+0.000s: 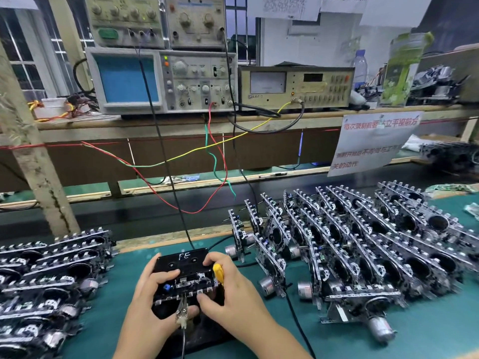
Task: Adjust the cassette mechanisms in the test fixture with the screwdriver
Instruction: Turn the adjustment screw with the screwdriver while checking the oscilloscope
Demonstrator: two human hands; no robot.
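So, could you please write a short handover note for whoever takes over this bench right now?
Left hand: holds the left side of the cassette mechanism, thumb on the black cassette.
Right hand: on its right side, yellow-handled screwdriver in its grip.
The unit sits in the test fixture, crocodile clip at its front edge.
Done: unit loaded.
Left: adjustment; whether it has begun cannot be told. Mechanisms lie stacked on the right and left.

Oscilloscope (160, 80) (blue screen), perhaps bottle (360, 66)
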